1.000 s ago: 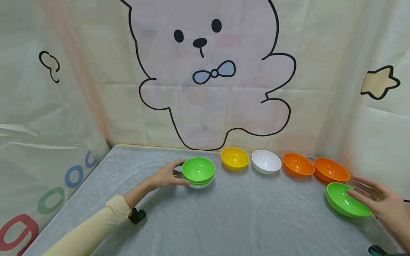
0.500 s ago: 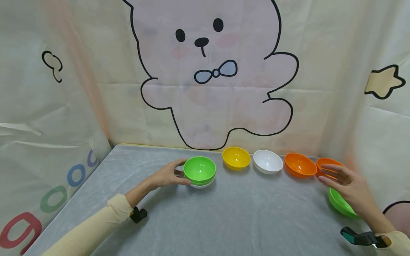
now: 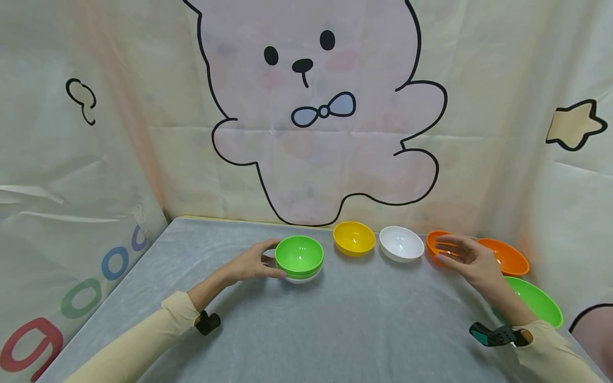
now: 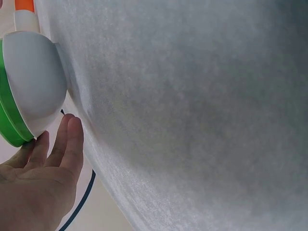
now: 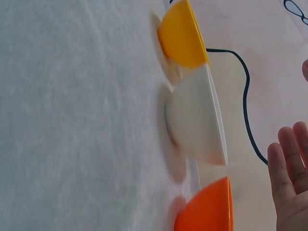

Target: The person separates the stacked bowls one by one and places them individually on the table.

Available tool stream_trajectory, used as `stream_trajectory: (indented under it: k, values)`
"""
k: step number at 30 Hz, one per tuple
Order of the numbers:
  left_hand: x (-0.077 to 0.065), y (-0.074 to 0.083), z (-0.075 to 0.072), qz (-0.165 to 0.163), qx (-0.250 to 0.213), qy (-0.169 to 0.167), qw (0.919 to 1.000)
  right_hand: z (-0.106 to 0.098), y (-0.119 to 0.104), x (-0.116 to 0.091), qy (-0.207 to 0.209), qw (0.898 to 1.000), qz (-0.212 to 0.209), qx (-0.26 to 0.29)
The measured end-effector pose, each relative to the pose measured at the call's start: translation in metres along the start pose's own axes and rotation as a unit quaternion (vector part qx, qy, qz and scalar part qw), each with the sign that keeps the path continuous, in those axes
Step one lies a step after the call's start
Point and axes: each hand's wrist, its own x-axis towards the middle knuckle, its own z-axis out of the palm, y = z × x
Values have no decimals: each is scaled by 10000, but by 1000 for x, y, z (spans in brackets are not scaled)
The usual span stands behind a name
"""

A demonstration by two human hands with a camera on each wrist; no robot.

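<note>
My left hand [image 3: 251,261] grips the left side of a bowl stack, thumb at the near side and a finger behind. Two green bowls [image 3: 299,255] are nested on top of a white bowl [image 4: 36,79]; the left wrist view shows fingers against the green rim. My right hand [image 3: 471,261] hovers with spread fingers over the left orange bowl [image 3: 432,246], partly covering it, and holds nothing. In the right wrist view, that orange bowl [image 5: 207,211] sits below the white one.
Along the back edge of the grey cloth-covered table [image 3: 335,330] stand a yellow bowl [image 3: 354,239] and a white bowl [image 3: 401,244]. Another orange bowl [image 3: 511,257] and a single green bowl [image 3: 538,303] are at the right, partly behind my right arm. A printed curtain [image 3: 163,106] hangs behind.
My right hand has moved left, from beside the right-hand green bowl, past the right orange bowl, to over the left orange bowl. My left hand stays at the stack.
</note>
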Motion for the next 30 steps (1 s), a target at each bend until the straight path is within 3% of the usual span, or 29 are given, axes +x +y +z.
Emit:
stream_trajectory:
  k: [30]
  values:
    - [0,0,1,56,-110,5,9999,94,-10,52,-623,9888,16,1355]
